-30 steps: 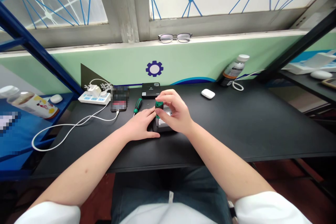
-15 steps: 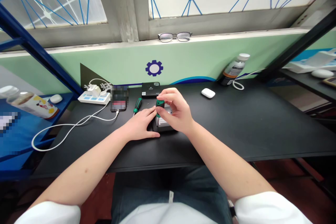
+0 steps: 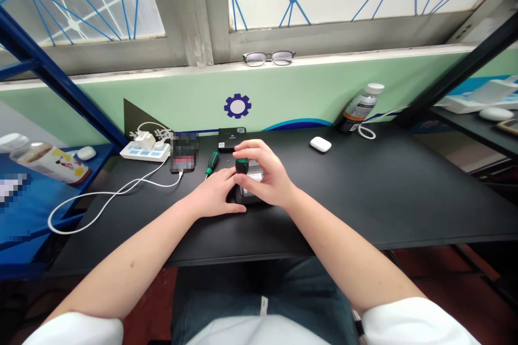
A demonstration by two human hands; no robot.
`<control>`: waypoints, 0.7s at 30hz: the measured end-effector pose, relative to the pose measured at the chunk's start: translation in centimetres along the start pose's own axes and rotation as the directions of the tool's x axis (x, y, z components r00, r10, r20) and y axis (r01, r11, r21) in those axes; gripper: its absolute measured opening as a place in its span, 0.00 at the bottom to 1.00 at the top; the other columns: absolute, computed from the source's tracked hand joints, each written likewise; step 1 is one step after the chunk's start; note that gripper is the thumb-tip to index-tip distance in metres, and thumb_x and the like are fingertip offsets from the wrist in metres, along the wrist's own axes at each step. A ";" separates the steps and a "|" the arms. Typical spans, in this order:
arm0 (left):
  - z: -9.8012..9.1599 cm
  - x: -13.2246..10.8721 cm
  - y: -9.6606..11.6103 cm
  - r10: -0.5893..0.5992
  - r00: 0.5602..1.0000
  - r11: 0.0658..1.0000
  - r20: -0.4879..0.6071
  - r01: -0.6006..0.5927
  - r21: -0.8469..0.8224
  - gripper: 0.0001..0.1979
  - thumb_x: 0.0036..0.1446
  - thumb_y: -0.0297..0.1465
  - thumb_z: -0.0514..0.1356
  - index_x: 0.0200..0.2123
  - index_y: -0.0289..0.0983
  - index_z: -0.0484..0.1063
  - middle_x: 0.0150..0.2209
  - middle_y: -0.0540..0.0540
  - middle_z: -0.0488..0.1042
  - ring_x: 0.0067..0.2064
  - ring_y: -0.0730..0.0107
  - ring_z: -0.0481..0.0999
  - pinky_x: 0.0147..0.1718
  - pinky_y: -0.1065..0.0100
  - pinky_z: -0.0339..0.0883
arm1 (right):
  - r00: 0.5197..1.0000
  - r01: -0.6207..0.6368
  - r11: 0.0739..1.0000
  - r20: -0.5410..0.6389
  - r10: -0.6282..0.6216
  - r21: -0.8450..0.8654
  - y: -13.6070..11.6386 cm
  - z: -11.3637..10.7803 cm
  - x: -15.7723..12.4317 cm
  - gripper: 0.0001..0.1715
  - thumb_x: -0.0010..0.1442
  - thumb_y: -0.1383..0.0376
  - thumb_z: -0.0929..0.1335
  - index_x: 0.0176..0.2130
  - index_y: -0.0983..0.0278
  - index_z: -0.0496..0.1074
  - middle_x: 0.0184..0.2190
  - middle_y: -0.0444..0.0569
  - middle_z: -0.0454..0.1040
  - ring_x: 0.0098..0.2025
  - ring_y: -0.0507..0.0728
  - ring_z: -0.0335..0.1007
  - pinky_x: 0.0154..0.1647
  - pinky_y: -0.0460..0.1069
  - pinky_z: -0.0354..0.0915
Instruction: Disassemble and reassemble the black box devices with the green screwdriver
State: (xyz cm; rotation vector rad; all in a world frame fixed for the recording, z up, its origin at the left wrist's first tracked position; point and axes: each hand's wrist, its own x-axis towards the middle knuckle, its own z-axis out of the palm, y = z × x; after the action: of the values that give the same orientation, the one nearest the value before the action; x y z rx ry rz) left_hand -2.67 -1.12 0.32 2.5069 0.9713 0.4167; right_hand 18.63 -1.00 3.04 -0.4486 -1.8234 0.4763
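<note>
A small black case [image 3: 253, 199] with a silver and white inner part lies on the desk, partly hidden by my hands. My right hand [image 3: 265, 172] is closed around the green and black handle of a screwdriver [image 3: 242, 165], held roughly upright over the left part of the case. The tip is hard to make out. My left hand [image 3: 217, 192] rests against the case's left side, fingers stretched and thumb apart along the front. Beyond it lies another green and black screwdriver [image 3: 212, 161], with a tiny dark piece near its handle.
Behind the case is a flat black box [image 3: 226, 143]. To the left are a phone [image 3: 184, 151] on a white cable [image 3: 117, 192] and a power strip [image 3: 144, 151]. A white earbud case [image 3: 320, 144] and a bottle [image 3: 361, 108] stand right on the black desk [image 3: 384, 188].
My right hand has shifted slightly left and its fingers have moved on the screwdriver handle, which now shows lower and more to the left. My left hand has barely moved.
</note>
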 end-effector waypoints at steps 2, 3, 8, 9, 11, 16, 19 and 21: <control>-0.1 0.0 0.2 -0.030 0.999 1.000 0.015 0.030 0.008 0.40 0.57 0.45 0.74 0.70 0.44 0.66 0.68 0.37 0.71 0.67 0.39 0.72 0.63 0.43 0.71 | 1.000 0.010 0.998 -0.010 -0.011 -0.062 0.0 0.1 0.1 0.17 0.67 0.62 0.74 0.56 0.55 0.75 0.50 0.53 0.74 0.50 0.60 0.77 0.47 0.59 0.81; -0.2 0.1 0.2 -0.032 0.999 0.999 0.020 0.032 0.011 0.40 0.58 0.45 0.74 0.69 0.43 0.67 0.68 0.37 0.71 0.67 0.39 0.72 0.63 0.43 0.71 | 1.000 0.008 0.998 -0.011 -0.009 -0.067 0.1 0.2 0.1 0.18 0.68 0.63 0.73 0.57 0.54 0.74 0.49 0.52 0.73 0.47 0.59 0.76 0.44 0.57 0.80; 0.0 0.0 0.0 -0.002 1.000 1.000 0.022 0.002 0.015 0.45 0.59 0.46 0.73 0.74 0.44 0.60 0.72 0.36 0.67 0.72 0.39 0.68 0.67 0.41 0.67 | 0.999 -0.029 0.999 -0.031 0.028 -0.024 -0.1 0.4 0.0 0.23 0.69 0.65 0.71 0.62 0.53 0.70 0.49 0.51 0.73 0.43 0.56 0.74 0.39 0.54 0.78; 0.0 0.0 -0.1 -0.004 1.000 1.000 0.022 0.004 0.018 0.46 0.59 0.46 0.73 0.75 0.43 0.59 0.73 0.36 0.66 0.72 0.39 0.67 0.67 0.41 0.67 | 0.999 -0.036 0.999 -0.037 0.035 -0.017 -0.1 0.4 0.0 0.23 0.69 0.65 0.71 0.61 0.53 0.70 0.49 0.51 0.73 0.43 0.56 0.73 0.39 0.54 0.78; 0.1 0.0 -0.2 -0.008 1.000 1.000 0.020 0.008 0.019 0.48 0.58 0.46 0.74 0.76 0.43 0.58 0.73 0.35 0.65 0.72 0.39 0.67 0.68 0.41 0.66 | 0.998 -0.046 0.999 -0.049 0.045 -0.009 -0.1 0.3 -0.1 0.23 0.68 0.65 0.71 0.61 0.54 0.70 0.49 0.51 0.73 0.43 0.56 0.73 0.39 0.54 0.78; 0.0 0.0 -0.1 -0.010 1.000 1.000 0.018 0.010 0.008 0.48 0.58 0.46 0.74 0.76 0.44 0.58 0.73 0.36 0.65 0.71 0.39 0.68 0.68 0.42 0.67 | 0.997 -0.040 0.999 -0.065 0.039 -0.002 -0.2 0.3 0.0 0.23 0.68 0.65 0.72 0.60 0.54 0.70 0.50 0.52 0.73 0.42 0.56 0.74 0.39 0.55 0.78; 0.1 0.0 -0.1 -0.020 0.999 1.000 0.030 0.019 0.011 0.47 0.58 0.47 0.74 0.75 0.44 0.60 0.73 0.35 0.65 0.71 0.39 0.69 0.68 0.41 0.67 | 0.996 -0.033 0.999 -0.080 0.033 -0.001 -0.2 0.3 0.0 0.22 0.68 0.65 0.72 0.60 0.54 0.70 0.51 0.52 0.73 0.42 0.56 0.73 0.39 0.55 0.77; 0.1 0.0 -0.2 -0.033 0.999 0.999 0.037 0.032 0.017 0.47 0.58 0.47 0.74 0.75 0.43 0.60 0.74 0.35 0.63 0.71 0.38 0.67 0.68 0.40 0.66 | 0.994 -0.027 1.000 -0.103 0.027 0.008 -0.2 0.3 0.0 0.22 0.68 0.65 0.72 0.59 0.54 0.71 0.51 0.52 0.73 0.43 0.56 0.73 0.39 0.54 0.77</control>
State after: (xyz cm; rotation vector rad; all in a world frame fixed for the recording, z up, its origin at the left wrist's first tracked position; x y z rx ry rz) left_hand -2.73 -1.06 0.14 2.5011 1.0039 0.3515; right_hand 18.32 -1.22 3.08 -0.4852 -1.7173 0.4691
